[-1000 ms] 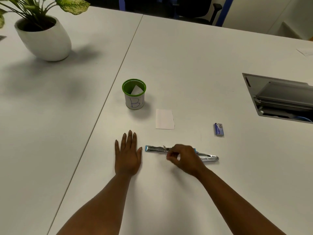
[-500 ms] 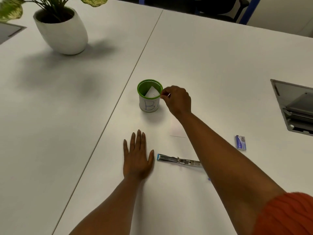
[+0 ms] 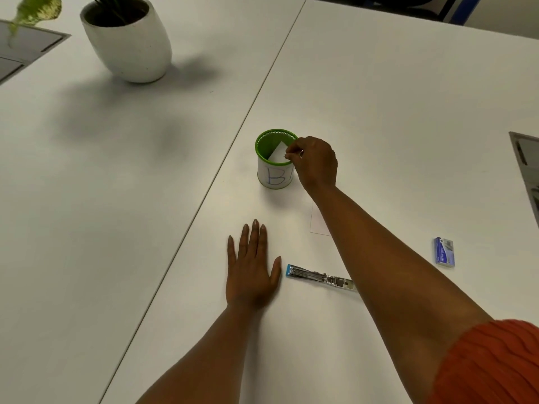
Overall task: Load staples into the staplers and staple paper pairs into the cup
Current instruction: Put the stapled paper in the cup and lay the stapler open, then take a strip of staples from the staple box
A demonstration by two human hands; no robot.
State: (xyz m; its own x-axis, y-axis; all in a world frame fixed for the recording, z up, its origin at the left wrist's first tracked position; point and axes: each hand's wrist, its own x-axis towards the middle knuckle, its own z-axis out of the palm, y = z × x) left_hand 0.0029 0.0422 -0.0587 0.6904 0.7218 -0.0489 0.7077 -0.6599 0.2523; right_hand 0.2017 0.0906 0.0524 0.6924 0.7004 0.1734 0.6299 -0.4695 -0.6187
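A white cup [image 3: 274, 177] with a green rim and a blue "B" stands mid-table, with a folded white paper [image 3: 277, 153] inside it. My right hand [image 3: 313, 163] reaches over the cup's right rim, and its fingertips pinch a small shiny metal piece above the opening. Flat on the table below the cup, fingers straight, lies my left hand [image 3: 252, 269]. Just right of it the silver stapler [image 3: 319, 277] lies opened out, its right end hidden by my right forearm. A white paper sheet [image 3: 318, 225] shows partly under that forearm. The blue staple box [image 3: 444, 252] lies at the right.
A white plant pot [image 3: 131, 45] stands at the far left. A seam between two tabletops [image 3: 233, 141] runs diagonally past the cup. Grey cable hatches sit at the right edge [image 3: 528, 170] and top left [image 3: 23, 51].
My right hand left the stapler, travelled up to the cup with the small metal piece, and now hangs over the rim. The left hand stayed flat.
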